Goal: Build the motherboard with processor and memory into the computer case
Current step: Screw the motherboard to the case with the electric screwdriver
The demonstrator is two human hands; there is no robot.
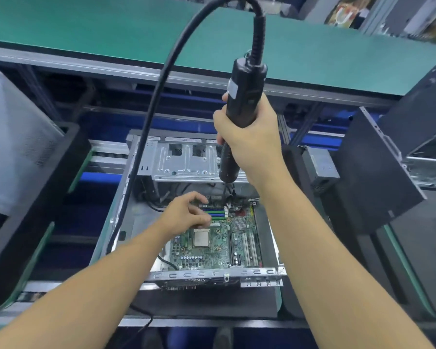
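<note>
Computer case point(213, 275): it lies open on its side just in front of me, so I can work from above.
Motherboard point(213, 251): it is already inside the case, flat on the bottom.
Processor point(201, 237): it sits in its socket in the middle of the board.
Left hand point(186, 213): it hovers over the memory slots point(215, 214) with curled fingers. I cannot tell if it pinches a screw.
Right hand point(249, 137): it grips the electric screwdriver point(244, 96) upright, with the bit pointing down at the far edge of the board, I think for a mounting screw.
Cable point(146, 122): it arches up and away, so it does not drag on the board.
Drive cage point(186, 161): it is at the far end of the case.
Green desk point(111, 34): it is behind everything.
</note>
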